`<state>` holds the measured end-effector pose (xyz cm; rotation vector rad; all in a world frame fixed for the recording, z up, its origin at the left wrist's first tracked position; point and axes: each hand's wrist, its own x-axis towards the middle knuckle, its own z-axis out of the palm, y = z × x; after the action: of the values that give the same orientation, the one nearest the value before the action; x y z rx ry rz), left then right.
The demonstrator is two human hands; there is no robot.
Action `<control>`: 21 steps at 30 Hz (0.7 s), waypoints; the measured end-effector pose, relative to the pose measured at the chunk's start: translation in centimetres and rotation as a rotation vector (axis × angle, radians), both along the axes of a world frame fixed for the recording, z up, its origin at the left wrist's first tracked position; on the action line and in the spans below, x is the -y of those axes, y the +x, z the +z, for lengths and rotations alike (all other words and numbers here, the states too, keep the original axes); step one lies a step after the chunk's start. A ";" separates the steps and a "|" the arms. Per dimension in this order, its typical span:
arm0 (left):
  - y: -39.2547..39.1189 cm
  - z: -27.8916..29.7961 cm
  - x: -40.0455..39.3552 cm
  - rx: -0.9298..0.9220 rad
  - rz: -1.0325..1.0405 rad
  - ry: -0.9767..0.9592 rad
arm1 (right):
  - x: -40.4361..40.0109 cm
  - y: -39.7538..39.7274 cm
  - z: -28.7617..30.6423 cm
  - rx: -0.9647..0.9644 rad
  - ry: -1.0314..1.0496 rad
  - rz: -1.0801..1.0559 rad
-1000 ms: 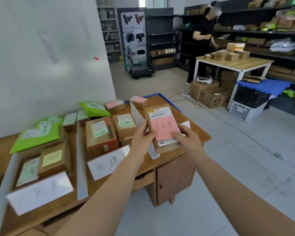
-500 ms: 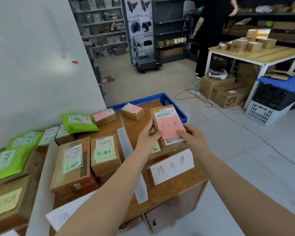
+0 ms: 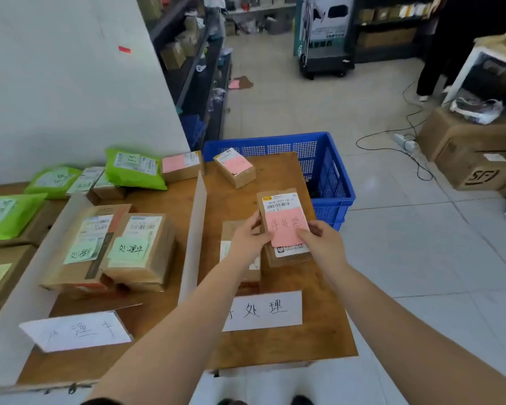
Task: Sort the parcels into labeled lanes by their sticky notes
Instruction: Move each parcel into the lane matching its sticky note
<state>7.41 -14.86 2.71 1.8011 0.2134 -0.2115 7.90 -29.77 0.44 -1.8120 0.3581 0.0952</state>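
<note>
A brown parcel (image 3: 284,200) with a pink sticky note (image 3: 287,226) is held over the right lane of the wooden table (image 3: 275,343). My left hand (image 3: 247,241) grips its left edge and my right hand (image 3: 322,244) grips its lower right corner. Another brown parcel (image 3: 231,229) lies just left of it, partly hidden under my left hand. The right lane's white label (image 3: 269,309) stands at the table's front. Two pink-noted parcels, one (image 3: 235,166) and the other (image 3: 181,165), lie at the far end.
A white divider (image 3: 195,229) separates the right lane from the middle lane, where green-noted boxes (image 3: 135,249) sit behind a second white label (image 3: 76,331). Green bags (image 3: 133,169) lie at the back left. A blue crate (image 3: 330,171) stands beyond the table. A person stands far right.
The view has swung right and down over the right lane. Both hands have carried the pink-noted parcel from in front of me to above that lane.
</note>
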 end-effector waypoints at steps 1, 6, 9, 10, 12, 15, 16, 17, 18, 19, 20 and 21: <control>0.4 -0.6 0.2 -0.017 0.011 0.023 | 0.3 0.4 -0.6 -0.019 -0.006 0.008; 1.8 -3.9 1.1 -0.079 0.034 0.135 | 1.4 1.8 -3.8 -0.106 -0.021 0.066; 2.3 -5.5 1.3 -0.117 0.040 0.232 | 1.6 2.3 -5.6 -0.164 -0.045 0.096; 2.5 -5.9 1.4 -0.123 0.022 0.278 | 1.6 2.4 -6.2 -0.180 -0.061 0.104; 2.8 -6.6 1.4 -0.139 0.004 0.354 | 1.6 2.5 -7.2 -0.204 -0.102 0.127; 3.1 -7.3 1.6 -0.159 -0.009 0.440 | 1.6 2.8 -8.6 -0.229 -0.151 0.160; 3.1 -7.5 1.7 -0.167 -0.017 0.459 | 1.5 2.9 -8.9 -0.239 -0.167 0.168; 3.2 -7.6 1.8 -0.177 -0.020 0.470 | 1.4 3.0 -9.2 -0.248 -0.187 0.176; 3.2 -7.7 1.8 -0.189 -0.019 0.474 | 1.3 3.1 -9.4 -0.255 -0.206 0.185; 3.2 -7.8 1.8 -0.198 -0.017 0.477 | 1.2 3.2 -9.5 -0.258 -0.218 0.192; 3.2 -7.8 1.8 -0.202 -0.018 0.484 | 1.1 3.4 -9.6 -0.258 -0.225 0.199; 3.2 -7.8 1.7 -0.202 -0.023 0.492 | 1.0 3.5 -9.6 -0.257 -0.231 0.207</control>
<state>10.63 -16.57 -5.13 2.2710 0.4164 -0.3830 11.36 -30.81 -9.13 -2.0681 0.3733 0.4501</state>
